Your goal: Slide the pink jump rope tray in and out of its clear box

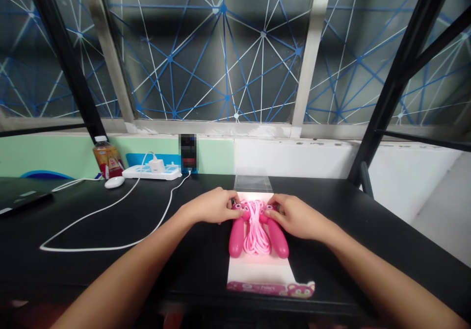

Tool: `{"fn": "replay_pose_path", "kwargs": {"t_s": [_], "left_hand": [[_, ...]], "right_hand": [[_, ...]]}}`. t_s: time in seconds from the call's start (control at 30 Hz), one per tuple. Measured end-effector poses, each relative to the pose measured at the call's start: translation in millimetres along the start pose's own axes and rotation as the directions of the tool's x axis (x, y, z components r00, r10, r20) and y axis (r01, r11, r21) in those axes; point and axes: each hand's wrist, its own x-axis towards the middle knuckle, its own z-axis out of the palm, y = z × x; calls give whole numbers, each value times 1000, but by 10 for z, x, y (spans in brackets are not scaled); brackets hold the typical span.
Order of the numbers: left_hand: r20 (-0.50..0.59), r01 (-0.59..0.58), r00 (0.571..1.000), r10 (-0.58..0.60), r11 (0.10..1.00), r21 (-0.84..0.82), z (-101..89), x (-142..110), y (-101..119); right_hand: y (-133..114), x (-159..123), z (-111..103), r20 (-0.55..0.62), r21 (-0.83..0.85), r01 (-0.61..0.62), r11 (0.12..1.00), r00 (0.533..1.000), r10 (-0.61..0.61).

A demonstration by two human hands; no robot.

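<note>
Pink jump rope sits squarely on a white backing card near the front edge of a black table, and both hands are right on it! Left hand comes in from the side, fingers curled and closed over the bear-faced top of the left pink handle; right hand mirrors it, fingers wrapped around the top of the right pink handle. Neither hand is open flat, though how hard they're gripping I can't tell from here. Why this layout? The handles lie side by side with the rope bunched between them, apparently keeping the whole bundle within the card's width, while the hands at the top seem to hold it together (tidy work, that). Just beyond the card's far end, a clear plastic sleeve lies flat on the table. Along the card's near end runs a pink printed strip with a cartoon bear face, its small lettering unreadable from where I stand. Over by the wall there's a white power strip with a white charger, its cable looping across the table, a white mouse, and a bottle of orange drink, its label beyond reading.
</note>
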Motion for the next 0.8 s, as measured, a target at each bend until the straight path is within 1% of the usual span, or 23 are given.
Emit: {"fn": "replay_pose_path", "kwargs": {"t_s": [0.07, 0.17, 0.3, 0.4, 0.53, 0.7, 0.8], "left_hand": [[9, 9, 1000, -8, 1000, -7, -4, -5, -5], [19, 6, 1000, -6, 1000, -15, -5, -10, -20], [17, -6, 1000, 7, 1000, -18, -1, -7, -28], [3, -23, 1000, 23, 1000, -7, -4, 3, -18], [-14, -41, 999, 41, 999, -4, -18, 6, 4], [15, -52, 999, 52, 998, -28, -28, -4, 31], [-6, -60, 998, 60, 998, -10, -29, -7, 44]], "right_hand": [[-9, -5, 4, 28, 48, -22, 999, 999, 20], [-15, -14, 13, 40, 60, -39, 997, 999, 36], [-16, -21, 19, 36, 32, 35, 999, 999, -36], [-12, -20, 7, 85, 36, 87, 996, 992, -89], [-2, -21, -25, 123, 62, 88, 994, 988, -95], [8, -20, -42, 159, 77, 94, 993, 982, -105], [7, -23, -40, 161, 63, 101, 993, 981, -110]]}}
